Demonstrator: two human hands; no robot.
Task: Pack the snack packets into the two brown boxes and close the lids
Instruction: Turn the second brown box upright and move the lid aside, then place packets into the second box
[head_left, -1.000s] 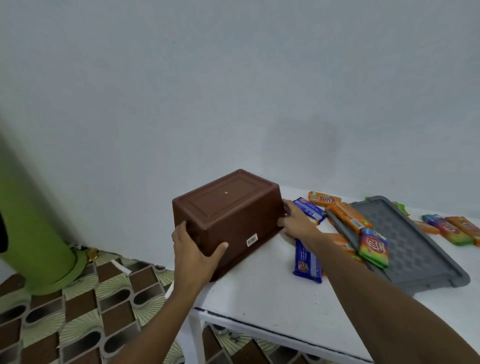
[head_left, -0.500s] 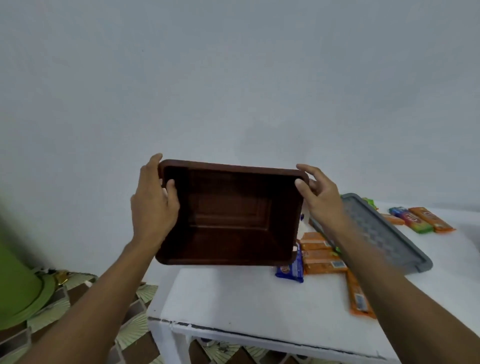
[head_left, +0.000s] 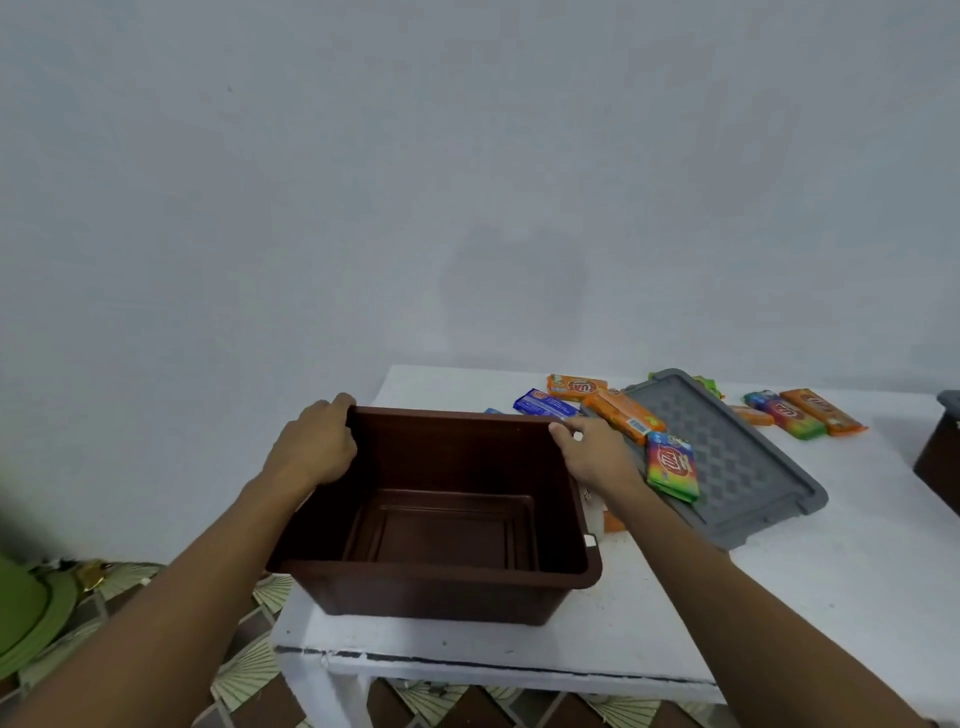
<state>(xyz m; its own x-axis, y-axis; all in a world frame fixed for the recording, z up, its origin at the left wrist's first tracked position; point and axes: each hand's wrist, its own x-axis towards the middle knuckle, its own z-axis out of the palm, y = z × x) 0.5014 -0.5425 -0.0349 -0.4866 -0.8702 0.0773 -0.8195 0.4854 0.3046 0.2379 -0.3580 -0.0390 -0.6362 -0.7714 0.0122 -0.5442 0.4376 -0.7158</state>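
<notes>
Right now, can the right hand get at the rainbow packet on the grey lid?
Probably yes. The rainbow packet lies uncovered on the grey lid, just beside the right hand, with nothing between them. That hand grips the brown box rim, so it must let go first.

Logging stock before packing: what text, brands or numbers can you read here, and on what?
No text here can be read with certainty.
Orange packet: red oval logo, letters too blurred to read.
Rainbow packet: similar red logo, also blurred.
Blue packet: print too small to read.
White sticker on the brown box: too small to read.
</notes>
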